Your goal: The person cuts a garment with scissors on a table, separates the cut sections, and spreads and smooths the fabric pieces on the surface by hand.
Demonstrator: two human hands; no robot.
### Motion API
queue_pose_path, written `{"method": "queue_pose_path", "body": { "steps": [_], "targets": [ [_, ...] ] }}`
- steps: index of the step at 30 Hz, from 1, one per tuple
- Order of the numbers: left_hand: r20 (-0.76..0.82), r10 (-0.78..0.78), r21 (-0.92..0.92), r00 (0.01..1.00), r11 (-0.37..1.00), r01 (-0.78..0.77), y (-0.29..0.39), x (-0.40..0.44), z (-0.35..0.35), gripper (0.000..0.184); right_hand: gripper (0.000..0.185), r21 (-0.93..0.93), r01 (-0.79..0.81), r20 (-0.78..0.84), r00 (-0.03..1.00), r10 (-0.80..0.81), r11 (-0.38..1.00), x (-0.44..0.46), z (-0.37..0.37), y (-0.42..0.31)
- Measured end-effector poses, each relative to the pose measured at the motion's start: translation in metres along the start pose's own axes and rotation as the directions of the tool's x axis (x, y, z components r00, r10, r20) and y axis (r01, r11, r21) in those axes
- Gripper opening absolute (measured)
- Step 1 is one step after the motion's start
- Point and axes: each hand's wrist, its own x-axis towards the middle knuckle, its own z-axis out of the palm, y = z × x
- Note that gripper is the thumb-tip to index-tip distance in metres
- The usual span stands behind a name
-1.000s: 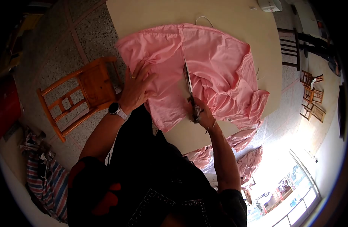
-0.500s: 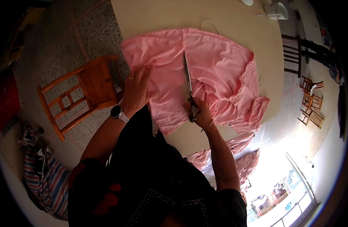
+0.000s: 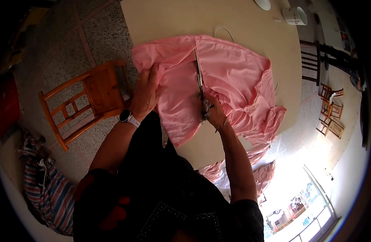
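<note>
Speckled floor lies beyond the left edge of a beige table. Head view: pink cloth is spread, rumpled, from the table's left edge toward its right edge. Left hand rests on the cloth near the left edge, fingers partly spread. Right hand has fingers curled around the handles of scissors, blades toward the far edge. White cup sits near the right edge.

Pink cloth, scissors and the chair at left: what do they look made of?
Pink cloth: seemingly thin woven fabric, softly matte, since it creases freely; fibre unclear. Scissors: likely steel blades, judging by their pale metallic gleam. Chair: probably varnished wood, from its orange-brown colour and slight shine.
</note>
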Motion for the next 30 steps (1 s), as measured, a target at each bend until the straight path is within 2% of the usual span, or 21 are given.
{"method": "queue_pose_path", "body": {
  "steps": [3, 6, 9, 12, 18, 21, 24, 26, 30],
  "targets": [
    [0.001, 0.003, -0.005, 1.0, 1.0, -0.003, -0.002, -0.001, 0.001, 0.088, 0.015, 0.129, 0.029, -0.038, 0.999, -0.024, 0.991, 0.006, 0.006, -0.002],
    [0.007, 0.005, -0.023, 1.0, 1.0, -0.005, -0.008, -0.002, 0.004, 0.088, 0.015, 0.351, -0.011, -0.062, 0.997, 0.035, 0.936, 0.008, 0.009, -0.006],
    [0.002, 0.036, -0.004, 0.999, 0.999, -0.036, -0.009, -0.002, 0.002, 0.089, 0.016, 0.212, 0.034, -0.088, 0.996, -0.015, 0.977, 0.011, 0.015, 0.005],
    [0.011, 0.031, 0.002, 0.999, 1.0, -0.031, -0.012, -0.002, 0.003, 0.09, 0.017, 0.162, -0.061, -0.051, 0.996, 0.07, 0.985, 0.009, 0.012, 0.001],
    [-0.008, 0.032, 0.019, 0.999, 0.999, -0.032, -0.011, -0.001, 0.003, 0.094, 0.023, 0.307, -0.057, -0.041, 0.996, 0.073, 0.95, 0.027, 0.009, 0.001],
    [-0.009, 0.03, 0.014, 1.0, 0.999, -0.03, -0.008, 0.0, 0.002, 0.095, 0.023, 0.099, 0.072, -0.036, 0.997, -0.069, 0.992, 0.046, 0.0, -0.004],
    [-0.002, 0.012, -0.013, 1.0, 1.0, -0.012, -0.01, -0.001, 0.003, 0.096, 0.018, 0.141, 0.026, -0.049, 0.999, -0.02, 0.99, 0.059, 0.0, -0.007],
    [0.004, -0.003, -0.03, 1.0, 1.0, 0.003, -0.009, -0.001, 0.002, 0.095, 0.011, 0.173, 0.034, -0.081, 0.996, -0.021, 0.984, 0.061, 0.004, -0.007],
    [0.009, -0.035, -0.052, 0.999, 0.998, 0.036, -0.01, -0.002, 0.005, 0.094, 0.009, 0.164, 0.06, -0.095, 0.994, -0.045, 0.985, 0.062, 0.005, -0.007]
  ]
}}
